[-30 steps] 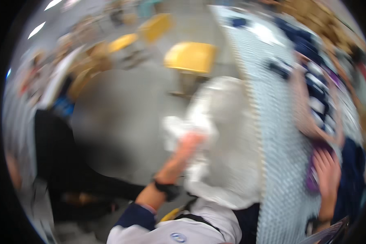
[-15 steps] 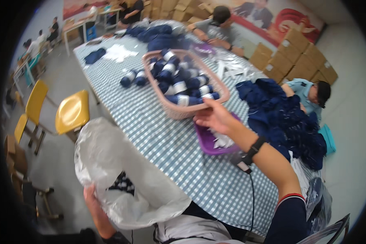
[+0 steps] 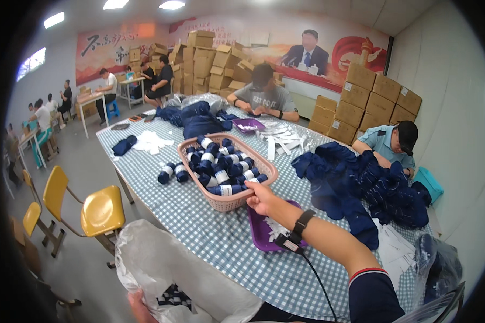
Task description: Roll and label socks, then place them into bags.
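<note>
My right hand (image 3: pixel 260 199) is closed on the near right rim of a pink plastic basket (image 3: pixel 233 203), which stands on the table. Heaped in the basket are several navy rolls (image 3: pixel 221 175) wrapped in white paper bands. Two more banded rolls (image 3: pixel 173 172) lie just left of it. Under my right wrist sits a purple tray (image 3: pixel 260 237) of white paper strips. Low on the left, my left hand (image 3: pixel 140 308) grips the edge of a large whitish plastic bag (image 3: pixel 145 258); its fingers are partly hidden. Dark banded rolls (image 3: pixel 175 297) show inside the bag.
A checked cloth covers the table (image 3: pixel 199 242). Navy fabric (image 3: pixel 361 183) is piled at right, with more fabric (image 3: pixel 199 119) at the far end. Two co-workers (image 3: pixel 264 97) sit across the table. Yellow chairs (image 3: pixel 102 210) stand left; a black cable (image 3: pixel 319 274) runs near my right forearm.
My view has tipped upward, so the basket, bag and hands appear lower and more of the room shows. My right hand stays on the basket rim, my left on the bag.
</note>
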{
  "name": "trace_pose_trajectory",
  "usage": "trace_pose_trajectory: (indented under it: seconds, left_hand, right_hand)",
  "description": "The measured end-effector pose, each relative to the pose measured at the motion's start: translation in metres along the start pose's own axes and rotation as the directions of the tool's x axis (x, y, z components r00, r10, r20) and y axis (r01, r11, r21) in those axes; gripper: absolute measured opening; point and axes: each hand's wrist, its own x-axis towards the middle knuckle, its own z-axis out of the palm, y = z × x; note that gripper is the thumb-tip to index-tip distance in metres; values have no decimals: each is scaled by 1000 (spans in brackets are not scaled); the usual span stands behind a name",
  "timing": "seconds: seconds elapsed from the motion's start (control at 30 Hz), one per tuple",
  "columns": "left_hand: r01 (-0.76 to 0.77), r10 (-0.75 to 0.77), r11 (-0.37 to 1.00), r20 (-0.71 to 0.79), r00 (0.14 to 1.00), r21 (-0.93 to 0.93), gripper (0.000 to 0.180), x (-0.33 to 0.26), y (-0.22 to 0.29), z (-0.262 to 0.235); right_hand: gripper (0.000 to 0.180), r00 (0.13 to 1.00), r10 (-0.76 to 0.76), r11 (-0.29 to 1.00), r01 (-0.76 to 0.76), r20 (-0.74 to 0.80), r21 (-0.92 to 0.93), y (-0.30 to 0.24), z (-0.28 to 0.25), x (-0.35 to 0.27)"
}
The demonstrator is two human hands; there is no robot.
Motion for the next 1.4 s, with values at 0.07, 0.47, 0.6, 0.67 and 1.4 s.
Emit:
trace_pose_trajectory:
  seconds: [0.07, 0.47, 0.6, 0.67, 1.4]
  left_hand:
    - [-33, 33, 999, -11, 999, 8, 51, -1, -1, -1]
    - [18, -11, 999, -128, 992, 51, 52, -7, -5, -17]
    - [106, -107, 994, -138, 985, -19, 56, -13, 13, -4]
    - [64, -69, 996, -79, 994, -66, 51, -6, 6, 1]
    - [31, -30, 1000, -152, 988, 3, 47, -23, 25, -23]
  right_hand:
    - [16, 999, 41, 996, -38, -36, 85, 5, 13, -12]
    - [21, 987, 157, 941, -160, 36, 297, 52, 44, -7]
    - [13, 949, 227, 940, -272, 219, 206, 32, 31, 0]
    - [41, 946, 280, 946, -301, 160, 120, 18, 30, -13]
    - [31, 991, -7, 974, -25, 136, 226, 43, 68, -11]
